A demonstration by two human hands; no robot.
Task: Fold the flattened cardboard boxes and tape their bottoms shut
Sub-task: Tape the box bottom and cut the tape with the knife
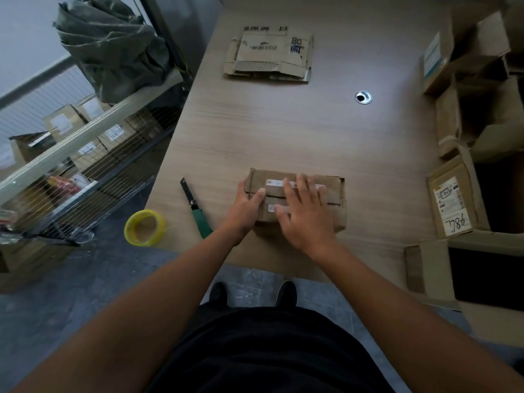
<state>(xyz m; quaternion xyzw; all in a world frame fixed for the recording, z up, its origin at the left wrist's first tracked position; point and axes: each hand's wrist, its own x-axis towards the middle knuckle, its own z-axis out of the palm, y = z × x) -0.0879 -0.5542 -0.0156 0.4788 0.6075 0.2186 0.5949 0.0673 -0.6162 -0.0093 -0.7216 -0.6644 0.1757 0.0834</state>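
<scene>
A small folded cardboard box [334, 194] with white label strips stands near the table's front edge, its two flaps closed and meeting along the middle. My left hand [245, 207] grips its left end, thumb over the flap seam. My right hand [304, 214] lies flat on top with fingers spread, pressing the flaps down. A roll of yellow tape [145, 227] hangs over the table's left front corner. A green-handled utility knife [195, 208] lies between the tape and the box. A stack of flattened cardboard boxes [269, 55] lies at the far side of the table.
The wooden table [283, 131] has a round cable hole [363, 97]. Assembled and open cardboard boxes [453, 199] crowd the right edge. A wire shelf rack [85, 165] with boxes stands on the left, with a dark bundle [113, 43] on top.
</scene>
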